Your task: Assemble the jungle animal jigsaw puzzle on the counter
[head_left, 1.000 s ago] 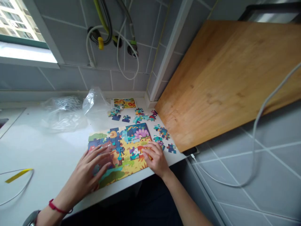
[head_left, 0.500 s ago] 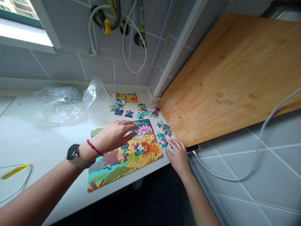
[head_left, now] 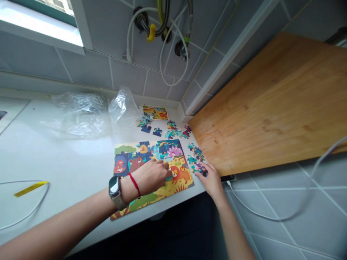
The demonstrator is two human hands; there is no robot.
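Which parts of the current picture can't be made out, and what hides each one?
All in the head view:
- Middle of the puzzle: covered by the left hand.
- Whether the right hand grips one of the loose pieces: its own fingers obscure this.
- Top of the window: cut off by the upper edge.
- Details on the picture card: too small.

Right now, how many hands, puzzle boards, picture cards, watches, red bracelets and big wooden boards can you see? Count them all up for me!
Hands: 2 (left hand, right hand)
Puzzle board: 1
Picture card: 1
Watch: 1
Red bracelet: 1
Wooden board: 1
Total: 7
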